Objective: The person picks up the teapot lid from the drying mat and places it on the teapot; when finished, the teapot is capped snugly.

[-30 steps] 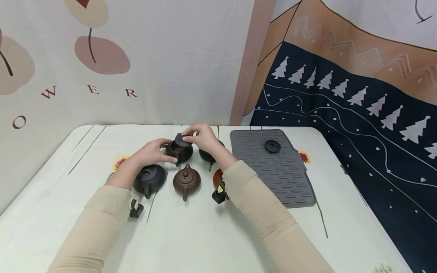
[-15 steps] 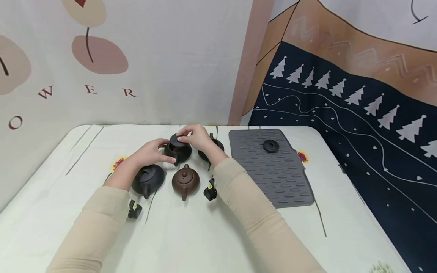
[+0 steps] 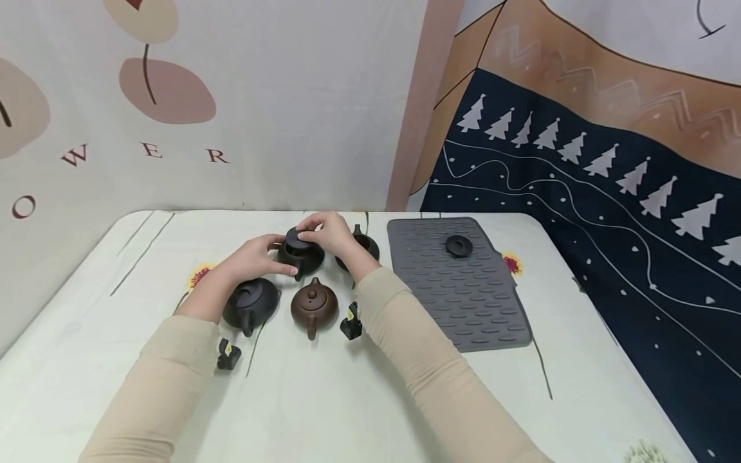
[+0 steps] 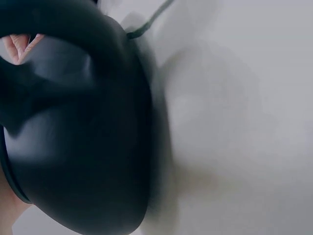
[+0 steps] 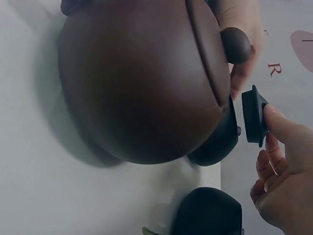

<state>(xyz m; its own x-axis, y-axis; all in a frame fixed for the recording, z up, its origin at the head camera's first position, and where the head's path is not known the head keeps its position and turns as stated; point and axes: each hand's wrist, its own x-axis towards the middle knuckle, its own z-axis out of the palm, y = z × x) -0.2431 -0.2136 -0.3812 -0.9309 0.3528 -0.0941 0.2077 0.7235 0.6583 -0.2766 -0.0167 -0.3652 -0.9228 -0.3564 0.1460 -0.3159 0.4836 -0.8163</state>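
Note:
My left hand (image 3: pixel 255 260) holds the body of a dark teapot (image 3: pixel 311 262) at the back of the group, thumb on the near side and fingers at the far left. My right hand (image 3: pixel 332 236) pinches a dark teapot lid (image 3: pixel 296 239) by its top. That lid (image 5: pixel 252 117) is tilted over the pot's mouth, a gap showing between them in the right wrist view. Close by stand a lidded black teapot (image 3: pixel 253 303), large in the left wrist view, and a lidded brown teapot (image 3: pixel 314 305), large in the right wrist view.
Right of the held pot stands another dark teapot (image 3: pixel 366 247), partly behind my right wrist. A grey ridged mat (image 3: pixel 463 296) lies to the right with a black lid (image 3: pixel 459 246) on it. A patterned cloth covers the table.
My right hand has moved slightly left and lower with the lid, bringing it nearer the pot's mouth. An orange-brown pot seen earlier beside the right sleeve is now hidden. My left hand keeps its hold.

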